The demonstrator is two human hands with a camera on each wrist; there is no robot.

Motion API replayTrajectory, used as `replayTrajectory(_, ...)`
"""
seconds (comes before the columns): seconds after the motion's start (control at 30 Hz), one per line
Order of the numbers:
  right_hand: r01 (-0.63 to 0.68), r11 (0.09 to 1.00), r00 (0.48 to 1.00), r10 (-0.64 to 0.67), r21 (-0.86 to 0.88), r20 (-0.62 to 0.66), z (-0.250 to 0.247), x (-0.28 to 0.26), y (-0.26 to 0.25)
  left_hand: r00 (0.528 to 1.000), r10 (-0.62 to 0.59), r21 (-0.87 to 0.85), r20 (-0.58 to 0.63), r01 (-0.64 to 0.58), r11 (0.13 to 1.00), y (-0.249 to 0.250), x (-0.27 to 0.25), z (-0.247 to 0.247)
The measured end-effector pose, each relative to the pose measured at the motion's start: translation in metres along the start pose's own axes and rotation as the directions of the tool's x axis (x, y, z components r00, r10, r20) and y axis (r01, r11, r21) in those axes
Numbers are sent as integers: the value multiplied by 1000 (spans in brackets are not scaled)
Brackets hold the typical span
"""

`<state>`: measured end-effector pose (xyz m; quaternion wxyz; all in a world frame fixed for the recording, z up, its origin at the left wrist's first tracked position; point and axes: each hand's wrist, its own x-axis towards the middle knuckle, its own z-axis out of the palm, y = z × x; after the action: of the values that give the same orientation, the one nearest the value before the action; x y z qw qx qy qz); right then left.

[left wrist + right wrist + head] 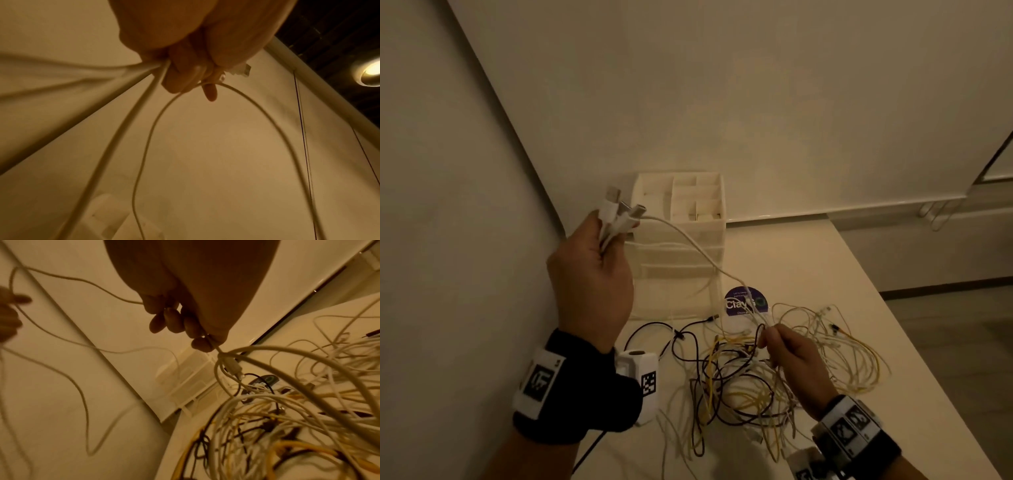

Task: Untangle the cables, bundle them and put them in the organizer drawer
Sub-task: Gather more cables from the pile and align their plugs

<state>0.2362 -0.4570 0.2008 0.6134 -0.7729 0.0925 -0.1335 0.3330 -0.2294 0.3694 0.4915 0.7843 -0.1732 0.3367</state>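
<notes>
White plug ends [619,209], several of them, stick up out of the left hand [592,270], whose fingers are curled tight around the gathered cords. One white cord [688,245] runs from that fist down to the right hand [792,356], which pinches it between thumb and fingertips just above the tangle [756,373] on the table [842,274].

By my reading the job is early: only a few ends have been collected, nothing is coiled or tied, and most of the white, yellow and black cables lie knotted together (a black one trails off toward the drawer unit). The organizer [681,240] stands behind the pile against the wall; whether any drawer holds a cable I cannot tell.

From the left wrist, the clenched fingers [185,76] and 1 connector [244,69] show close up, with cords hanging below, but the pile is out of sight. From the right wrist, the pinch [202,344] and a plug [233,366] dangling beneath it are clear, which the head view barely resolves.
</notes>
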Motion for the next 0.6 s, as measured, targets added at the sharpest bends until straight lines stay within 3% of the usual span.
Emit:
replayTrajectory(0.17,-31,915,995,66,403,-75,-12,19,-13,984,-36,-29,176,42,999,-5,-18,7)
replayTrajectory(0.2,4,934,995,32,356,-95,-14,24,-13,978,-11,-22,210,16,1000,-4,-21,8)
replayTrajectory(0.27,113,994,991,-113,-4,-74,-19,32,-15,974,22,-11,227,-20,1000,-4,-24,9)
replayTrajectory(0.33,200,907,975,-223,-371,-19,-24,35,-11,980,12,-46,200,-3,999,-5,-24,9)
replayTrajectory(0.37,205,871,970,-240,-446,-24,-26,35,-10,983,4,-66,185,8,998,-4,-23,9)
replayTrajectory(0.47,126,916,975,-185,-382,-121,-33,24,-12,980,-28,-98,196,48,994,-1,-20,7)
replayTrajectory(0.6,90,949,982,-135,-302,-133,-48,-4,-28,976,-69,-163,205,103,981,-3,-18,2)
